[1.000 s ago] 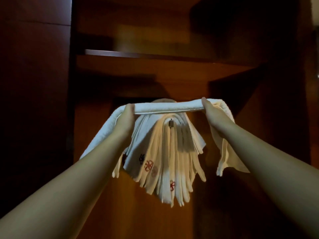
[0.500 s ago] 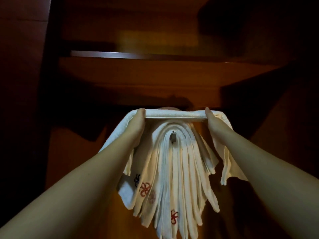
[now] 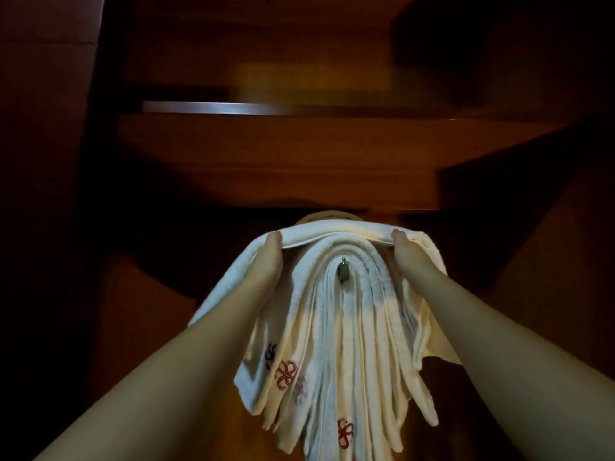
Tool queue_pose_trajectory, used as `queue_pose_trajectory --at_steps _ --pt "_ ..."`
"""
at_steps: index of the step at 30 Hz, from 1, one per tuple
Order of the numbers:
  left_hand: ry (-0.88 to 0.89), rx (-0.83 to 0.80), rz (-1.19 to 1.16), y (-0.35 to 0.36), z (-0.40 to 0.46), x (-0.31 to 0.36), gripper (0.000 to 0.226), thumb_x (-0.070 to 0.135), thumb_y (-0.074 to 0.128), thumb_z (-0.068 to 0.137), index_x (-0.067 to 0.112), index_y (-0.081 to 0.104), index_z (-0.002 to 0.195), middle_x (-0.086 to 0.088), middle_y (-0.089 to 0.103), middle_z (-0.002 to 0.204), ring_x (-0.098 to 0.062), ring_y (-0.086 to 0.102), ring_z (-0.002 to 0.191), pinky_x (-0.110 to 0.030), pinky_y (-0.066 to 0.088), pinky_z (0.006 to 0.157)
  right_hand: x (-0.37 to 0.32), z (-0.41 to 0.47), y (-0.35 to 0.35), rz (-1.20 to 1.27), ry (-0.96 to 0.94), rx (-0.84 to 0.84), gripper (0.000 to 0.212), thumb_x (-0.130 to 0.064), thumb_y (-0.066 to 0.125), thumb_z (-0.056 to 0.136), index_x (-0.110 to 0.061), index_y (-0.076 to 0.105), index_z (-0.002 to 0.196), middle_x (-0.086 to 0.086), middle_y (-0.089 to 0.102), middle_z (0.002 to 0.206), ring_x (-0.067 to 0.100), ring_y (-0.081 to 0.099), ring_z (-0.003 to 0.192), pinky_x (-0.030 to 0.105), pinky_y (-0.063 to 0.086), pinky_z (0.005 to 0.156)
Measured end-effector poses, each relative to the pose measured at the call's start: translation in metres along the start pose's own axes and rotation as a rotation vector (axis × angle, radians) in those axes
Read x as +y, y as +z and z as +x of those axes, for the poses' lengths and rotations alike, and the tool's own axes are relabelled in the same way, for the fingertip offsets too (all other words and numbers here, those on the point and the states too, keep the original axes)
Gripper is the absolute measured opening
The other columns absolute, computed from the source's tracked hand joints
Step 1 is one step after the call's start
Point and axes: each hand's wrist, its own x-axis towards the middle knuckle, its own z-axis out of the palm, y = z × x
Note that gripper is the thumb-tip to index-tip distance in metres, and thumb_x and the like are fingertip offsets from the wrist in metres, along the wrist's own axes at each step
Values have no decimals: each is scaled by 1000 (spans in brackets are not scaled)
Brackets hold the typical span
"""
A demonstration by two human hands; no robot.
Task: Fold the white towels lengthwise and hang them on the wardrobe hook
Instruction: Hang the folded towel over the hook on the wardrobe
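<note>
A folded white towel (image 3: pixel 336 231) is stretched flat between both hands over the top of a thick bunch of hung towels (image 3: pixel 332 344). My left hand (image 3: pixel 268 261) grips its left part and my right hand (image 3: pixel 407 256) grips its right part, fingers hidden behind the cloth. The towel's ends droop down on both sides. The small metal wardrobe hook (image 3: pixel 342 270) pokes out from the middle of the hung bunch, just below the held towel. Several hung towels carry red embroidered marks.
A dark wooden wardrobe surrounds the towels. A wooden shelf (image 3: pixel 276 154) juts out just above the held towel. Dark side panels stand to the left (image 3: pixel 46 227) and right (image 3: pixel 549 261).
Both hands have come closer together and carried the towel inward onto the top of the hung bunch, so it now lies against the stack above the hook.
</note>
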Motion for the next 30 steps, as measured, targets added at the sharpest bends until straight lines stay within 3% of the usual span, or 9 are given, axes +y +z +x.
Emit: queue_pose_trajectory --at_steps 2,7,11,13,16,19,21,24,30 --pt "-12 7 -51 8 -6 -8 46 52 44 101 15 68 113 -8 76 94 -20 73 82 -27 54 60 12 -3 -2 1 1 -7 64 -52 32 103 -4 53 139 19 61 128 29 56 113 36 38 99" --pt "-157 -15 -110 8 -11 -31 51 65 47 92 22 72 105 -5 79 86 -20 76 75 -28 55 61 37 -14 6 230 76 -109 51 -54 41 98 -11 66 113 10 75 91 24 71 89 39 54 86" --pt "-113 -61 -358 2 -12 -41 75 80 47 79 22 73 118 -13 76 108 -29 75 97 -43 55 89 43 -20 0 662 212 -71 35 -57 64 87 -23 62 95 5 74 65 22 75 62 35 60 57" --pt "-154 7 -464 -3 -12 -47 86 87 51 68 21 73 119 -14 75 112 -35 72 103 -49 51 98 45 -19 -5 732 257 -10 34 -53 62 89 -20 64 98 9 75 69 24 75 64 32 57 51" --pt "-219 168 -469 -8 -14 -60 76 76 52 76 19 69 123 -13 75 110 -36 69 104 -51 49 100 55 -12 -14 590 271 90 37 -40 50 95 -12 69 111 10 67 81 24 65 76 33 52 73" --pt "-230 216 -399 -10 -23 -72 53 52 50 91 13 66 124 -13 74 112 -29 69 101 -43 54 93 70 -11 -13 535 308 67 32 -36 52 94 -11 68 105 13 69 86 28 67 82 41 55 87" --pt "-248 232 -332 -8 -32 -86 44 41 49 99 8 64 124 -12 72 113 -26 68 97 -39 58 82 82 -17 -4 575 366 -4 29 -36 56 93 -11 66 102 14 71 91 30 69 86 43 57 84" --pt "-307 252 -352 8 -50 -104 41 47 55 94 11 69 107 -9 78 89 -25 76 78 -40 61 72 95 -28 10 635 455 -91 28 -38 58 93 -10 61 92 14 70 92 31 67 85 40 54 76" --pt "-359 312 -410 12 -61 -102 48 51 61 84 11 69 108 -12 77 93 -31 75 83 -47 60 80 102 -52 18 767 515 -83 31 -36 55 93 -8 69 93 7 75 68 25 72 71 27 53 50"
